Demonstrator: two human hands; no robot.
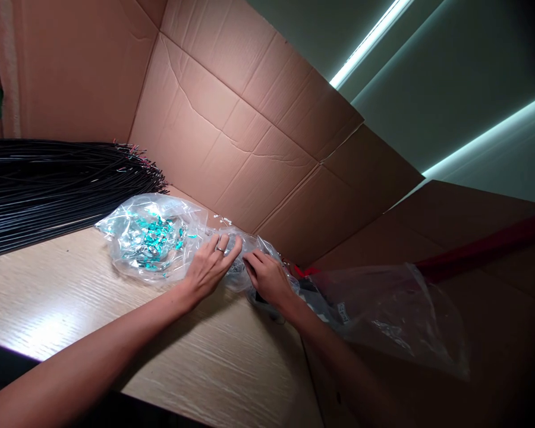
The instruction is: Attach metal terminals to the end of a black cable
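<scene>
Right between left grip (210, 264) and right grip (267, 276) sits the small bag (237, 267), and it's floppy, so one tug on the film could spill its bits. Left's part open, fingers curled over it; right's fingers are bunched, can't tell if they're pinching anything. Teal bag (154, 241) beside left could get elbowed, tbh.

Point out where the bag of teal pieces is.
In the head view, the bag of teal pieces lies left of centre on the wooden tabletop, between the black cables and the left hand.
</scene>
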